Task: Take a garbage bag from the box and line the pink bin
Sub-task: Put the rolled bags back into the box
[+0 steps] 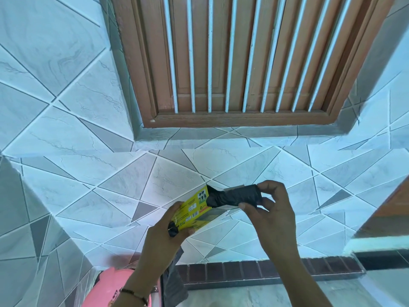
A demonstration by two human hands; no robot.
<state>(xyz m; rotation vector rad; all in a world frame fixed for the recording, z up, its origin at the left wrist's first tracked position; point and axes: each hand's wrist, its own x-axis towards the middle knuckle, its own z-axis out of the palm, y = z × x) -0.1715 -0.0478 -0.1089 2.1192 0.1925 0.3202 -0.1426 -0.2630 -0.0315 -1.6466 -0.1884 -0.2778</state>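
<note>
My left hand holds a small yellow box of garbage bags at chest height in front of the tiled wall. A black roll of garbage bags sticks out of the box's open right end, and my right hand pinches its free end between thumb and fingers. Another bit of black plastic pokes out of the box's left end by my left thumb. The pink bin stands below my left forearm at the bottom left, partly hidden by the arm.
A grey plastic sheet hangs beside the bin, under my left arm. A wooden window with white bars fills the wall above. A dark brick skirting runs along the floor. A wooden edge juts in at right.
</note>
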